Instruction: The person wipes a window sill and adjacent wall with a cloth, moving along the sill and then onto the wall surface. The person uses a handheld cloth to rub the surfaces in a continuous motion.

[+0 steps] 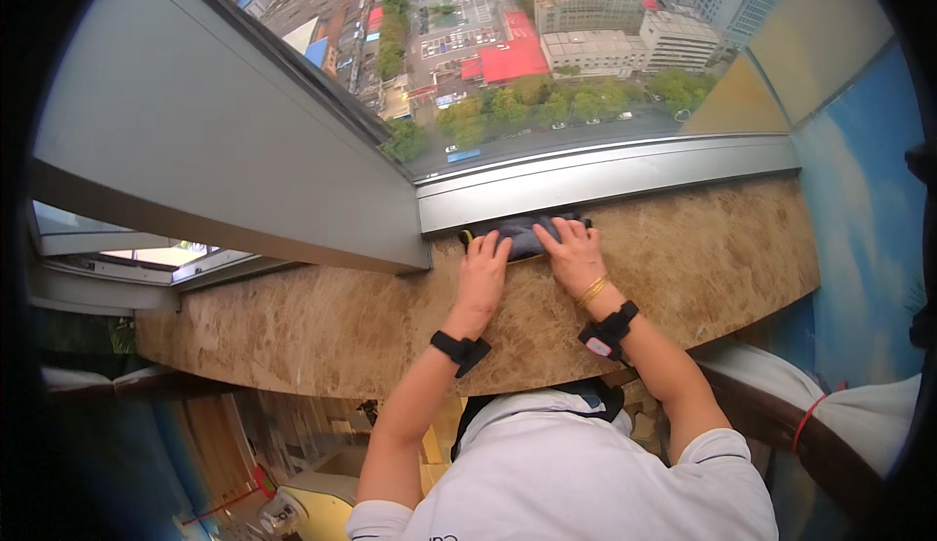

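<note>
A dark grey fabric bundle (521, 239) lies on the brown marble windowsill (644, 248), close against the metal window frame. A small yellow-edged loop shows at its left end. My left hand (483, 277) rests its fingertips on the left part of the bundle. The fingers of my right hand (575, 252) are spread over its right part, pressing it from above. Each wrist wears a black strap, and the right one also has thin gold-coloured bangles. Whether any finger curls beneath the fabric cannot be seen.
A wide grey window post (241, 116) rises at the left, beside an open window section. The silver lower frame (607, 171) borders the sill's far side. A blue painted wall (864, 175) stands at the right, with a tied white curtain (856, 416) below.
</note>
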### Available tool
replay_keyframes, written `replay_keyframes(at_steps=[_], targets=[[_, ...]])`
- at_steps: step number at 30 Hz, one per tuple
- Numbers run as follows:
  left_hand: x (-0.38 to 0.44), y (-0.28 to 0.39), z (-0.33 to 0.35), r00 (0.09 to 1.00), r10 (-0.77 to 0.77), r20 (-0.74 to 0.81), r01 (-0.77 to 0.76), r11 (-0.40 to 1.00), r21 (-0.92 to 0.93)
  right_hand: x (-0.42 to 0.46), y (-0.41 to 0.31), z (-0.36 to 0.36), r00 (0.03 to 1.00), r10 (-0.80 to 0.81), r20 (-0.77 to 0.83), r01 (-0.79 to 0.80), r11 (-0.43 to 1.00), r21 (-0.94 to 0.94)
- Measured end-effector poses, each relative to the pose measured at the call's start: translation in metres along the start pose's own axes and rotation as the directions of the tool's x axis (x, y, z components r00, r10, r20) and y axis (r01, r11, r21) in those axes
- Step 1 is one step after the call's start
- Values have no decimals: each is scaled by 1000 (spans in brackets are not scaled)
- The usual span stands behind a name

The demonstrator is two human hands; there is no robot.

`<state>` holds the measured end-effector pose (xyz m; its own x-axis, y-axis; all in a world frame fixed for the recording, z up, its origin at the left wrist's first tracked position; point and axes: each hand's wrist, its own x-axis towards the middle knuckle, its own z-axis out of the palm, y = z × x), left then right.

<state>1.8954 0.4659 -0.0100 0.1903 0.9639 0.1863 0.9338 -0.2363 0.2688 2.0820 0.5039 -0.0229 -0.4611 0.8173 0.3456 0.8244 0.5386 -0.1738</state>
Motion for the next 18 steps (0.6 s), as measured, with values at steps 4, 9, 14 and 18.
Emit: replay_keyframes(at_steps=[4,9,14,18], targets=[[17,26,6,994,83,73,-79,996,-47,-23,17,-12,998,29,-52,-33,997,-74],[17,4,-11,988,131,-80,-137,987,-84,-13,-5,-16,995,49,-82,-47,999,22],[35,-26,-56,968,0,-249,-3,1000,-13,52,-37,-23,975,65,-211,-57,997,45],[28,-48,-23,990,-143,16,142,989,42,67,-49,33,993,60,-100,-55,997,48]])
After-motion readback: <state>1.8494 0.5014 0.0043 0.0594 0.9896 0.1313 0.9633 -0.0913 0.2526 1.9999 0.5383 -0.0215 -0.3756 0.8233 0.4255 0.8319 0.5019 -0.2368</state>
